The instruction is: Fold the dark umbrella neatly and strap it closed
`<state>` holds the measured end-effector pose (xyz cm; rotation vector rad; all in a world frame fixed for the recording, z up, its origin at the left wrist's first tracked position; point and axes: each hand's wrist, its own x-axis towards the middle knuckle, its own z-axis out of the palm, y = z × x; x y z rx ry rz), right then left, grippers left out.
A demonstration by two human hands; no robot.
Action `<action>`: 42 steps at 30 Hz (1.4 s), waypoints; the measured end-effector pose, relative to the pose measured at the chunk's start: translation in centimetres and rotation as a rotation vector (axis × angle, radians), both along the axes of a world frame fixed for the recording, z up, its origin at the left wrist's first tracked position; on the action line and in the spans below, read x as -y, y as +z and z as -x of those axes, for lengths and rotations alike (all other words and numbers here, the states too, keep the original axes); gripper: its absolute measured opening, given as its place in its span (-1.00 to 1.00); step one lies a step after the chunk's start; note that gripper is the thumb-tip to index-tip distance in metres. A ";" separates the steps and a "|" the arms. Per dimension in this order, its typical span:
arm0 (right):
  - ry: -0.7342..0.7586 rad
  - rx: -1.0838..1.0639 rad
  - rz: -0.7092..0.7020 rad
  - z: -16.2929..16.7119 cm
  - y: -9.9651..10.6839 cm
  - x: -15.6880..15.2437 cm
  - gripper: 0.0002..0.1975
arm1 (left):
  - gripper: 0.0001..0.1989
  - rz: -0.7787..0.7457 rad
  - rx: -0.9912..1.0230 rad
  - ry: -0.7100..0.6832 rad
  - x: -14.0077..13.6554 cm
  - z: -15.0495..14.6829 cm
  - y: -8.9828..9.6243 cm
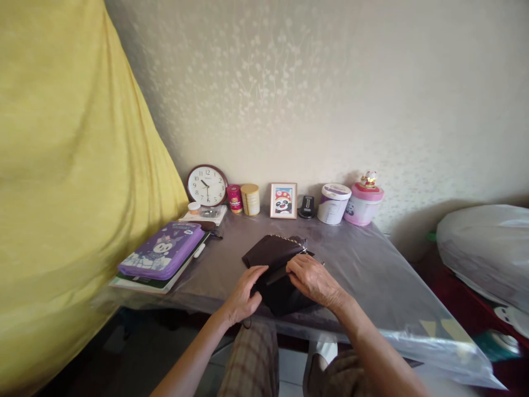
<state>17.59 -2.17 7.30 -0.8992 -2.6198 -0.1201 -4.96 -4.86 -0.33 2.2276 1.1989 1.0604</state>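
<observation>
A dark handbag (pixel 275 252) with a gold-coloured chain strap (pixel 285 238) lies near the front edge of the table. At its left side is my left hand (pixel 243 295), its thumb apart from its fingers and its fingertips against the bag. My right hand (pixel 312 278) has its fingers curled down over the bag's right side, pinching its dark material. What sits under those right fingertips is hidden. A thin dark loop (pixel 247 322) hangs below my left hand.
A plastic-covered table (pixel 363 275) stands against the wall. Along its back are a clock (pixel 207 186), cans (pixel 250 199), a panda picture frame (pixel 283 200) and tubs (pixel 334 204). A purple case (pixel 163 251) lies on books at left, beside a yellow curtain (pixel 74 165).
</observation>
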 end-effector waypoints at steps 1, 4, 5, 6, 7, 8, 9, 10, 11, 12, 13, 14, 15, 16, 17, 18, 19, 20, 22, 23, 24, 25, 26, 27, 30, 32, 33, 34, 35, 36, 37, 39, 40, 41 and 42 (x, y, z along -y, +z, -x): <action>-0.002 -0.007 -0.006 0.2 0.0 -0.1 -0.95 | -0.42 0.005 0.021 -0.026 0.3 -0.4 0.5; -0.015 -0.020 -0.018 0.6 0.0 -0.3 -0.93 | -0.60 0.007 0.087 0.001 0.4 -1.7 1.1; -0.021 -0.023 -0.022 0.6 0.0 -0.5 -0.92 | -0.67 -0.001 0.112 0.024 0.2 -2.1 1.2; -0.029 -0.026 -0.025 0.4 0.0 -0.6 -0.91 | -0.70 -0.012 0.134 0.045 0.0 -2.3 1.2; -0.043 -0.030 -0.024 0.1 0.0 -0.9 -0.91 | -0.71 -0.022 0.151 0.059 -0.3 -2.5 1.1; -0.063 -0.034 -0.020 -0.4 0.1 -1.1 -0.91 | -0.71 -0.029 0.161 0.069 -0.5 -2.6 1.1; -0.090 -0.037 -0.012 -0.9 0.1 -1.4 -0.90 | -0.70 -0.029 0.165 0.076 -0.6 -2.6 1.1; -0.125 -0.040 -0.004 -1.6 0.1 -1.7 -0.90 | -0.70 -0.025 0.168 0.086 -0.7 -2.5 1.2; -0.165 -0.045 0.005 -2.2 0.1 -2.1 -0.89 | -0.69 -0.017 0.169 0.097 -0.8 -2.4 1.3; -0.212 -0.056 0.011 -2.9 0.0 -2.5 -0.89 | -0.68 -0.004 0.167 0.109 -0.9 -2.2 1.4; -0.264 -0.076 0.016 -3.4 0.0 -2.8 -0.88 | -0.67 0.011 0.162 0.123 -0.9 -2.1 1.5; -0.315 -0.105 0.020 -3.8 -0.2 -3.2 -0.87 | -0.66 0.023 0.152 0.136 -1.0 -2.0 1.6; -0.364 -0.143 0.027 -4.1 -0.3 -3.5 -0.86 | -0.65 0.033 0.139 0.152 -1.1 -1.9 1.6; -0.406 -0.188 0.038 -4.1 -0.5 -3.9 -0.86 | -0.65 0.036 0.125 0.170 -1.3 -1.8 1.7; -0.438 -0.241 0.057 -3.9 -0.7 -4.2 -0.85 | -0.64 0.036 0.111 0.194 -1.5 -1.7 1.6; -0.461 -0.301 0.088 -3.6 -1.0 -4.5 -0.85 | -0.64 0.030 0.100 0.223 -1.7 -1.6 1.6; -0.475 -0.365 0.128 -3.1 -1.3 -4.9 -0.85 | -0.64 0.020 0.089 0.254 -2.0 -1.5 1.5; -0.483 -0.433 0.169 -2.6 -1.6 -5.2 -0.85 | -0.64 0.008 0.075 0.285 -2.3 -1.4 1.4; -0.494 -0.561 0.234 -1.4 -2.2 -5.9 -0.86 | -0.63 -0.024 0.032 0.352 -2.9 -1.1 1.1; -0.497 -0.611 0.254 -0.9 -2.4 -6.3 -0.85 | -0.62 -0.041 0.006 0.387 -3.2 -0.9 1.0; -0.496 -0.652 0.266 -0.4 -2.7 -6.7 -0.85 | -0.61 -0.057 -0.021 0.420 -3.4 -0.7 0.9; -0.491 -0.684 0.273 0.1 -3.0 -7.0 -0.85 | -0.60 -0.070 -0.051 0.456 -3.7 -0.4 0.7; -0.480 -0.708 0.279 0.5 -3.3 -7.4 -0.85 | -0.59 -0.076 -0.078 0.489 -4.0 -0.2 0.6; -0.462 -0.727 0.284 0.8 -3.6 -7.7 -0.84 | -0.59 -0.076 -0.102 0.518 -4.3 0.0 0.4; -0.385 -0.768 0.303 1.8 -4.5 -8.6 -0.85 | -0.60 -0.055 -0.143 0.582 -5.2 0.5 -0.2; -0.331 -0.776 0.334 2.4 -5.2 -9.2 -0.84 | -0.60 -0.032 -0.151 0.606 -5.8 0.8 -0.6; -0.315 -0.772 0.347 2.7 -5.5 -9.4 -0.82 | -0.61 -0.018 -0.158 0.616 -6.1 0.8 -0.8; -0.305 -0.760 0.354 2.9 -5.8 -9.6 -0.79 | -0.61 -0.002 -0.168 0.626 -6.5 0.9 -1.0; -0.301 -0.742 0.353 3.1 -6.2 -9.9 -0.75 | -0.62 0.015 -0.178 0.636 -6.8 1.0 -1.2; -0.301 -0.717 0.347 3.2 -6.5 -10.1 -0.72 | -0.63 0.034 -0.188 0.645 -7.1 1.0 -1.3; -0.304 -0.687 0.339 3.3 -6.8 -10.2 -0.69 | -0.64 0.053 -0.199 0.654 -7.3 1.1 -1.4; -0.317 -0.612 0.327 3.4 -7.4 -10.5 -0.62 | -0.65 0.095 -0.221 0.665 -7.8 1.2 -1.5; -0.330 -0.566 0.323 3.5 -7.6 -10.7 -0.59 | -0.65 0.116 -0.231 0.667 -7.9 1.2 -1.6; -0.345 -0.515 0.319 3.6 -7.9 -10.7 -0.55 | -0.66 0.137 -0.241 0.666 -8.0 1.3 -1.6; -0.360 -0.462 0.313 3.7 -8.0 -10.8 -0.53 | -0.66 0.157 -0.250 0.664 -7.9 1.3 -1.7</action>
